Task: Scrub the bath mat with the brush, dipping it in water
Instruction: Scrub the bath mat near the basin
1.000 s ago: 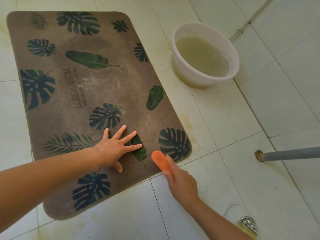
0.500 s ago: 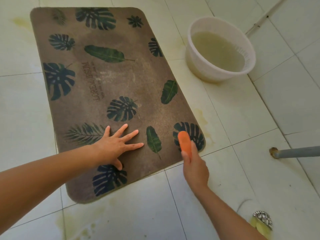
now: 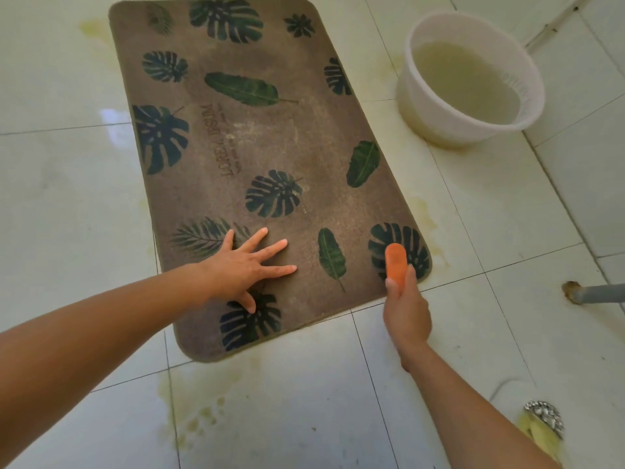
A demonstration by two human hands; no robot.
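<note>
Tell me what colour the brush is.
Orange; the brush shows best in the head view, held by the right hand.

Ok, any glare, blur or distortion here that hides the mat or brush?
Head view: even soft light, faint shadows; one glare patch on the wet floor tiles left of the bath mat; wide-angle stretch at the corners; brush, left hand, right hand sharp.

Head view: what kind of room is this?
Likely a bathroom or wash area, not certain. Glossy pale floor tiles with wet yellowish stains, a white basin of murky water beside the bath mat, and a grey pipe low over the floor.
</note>
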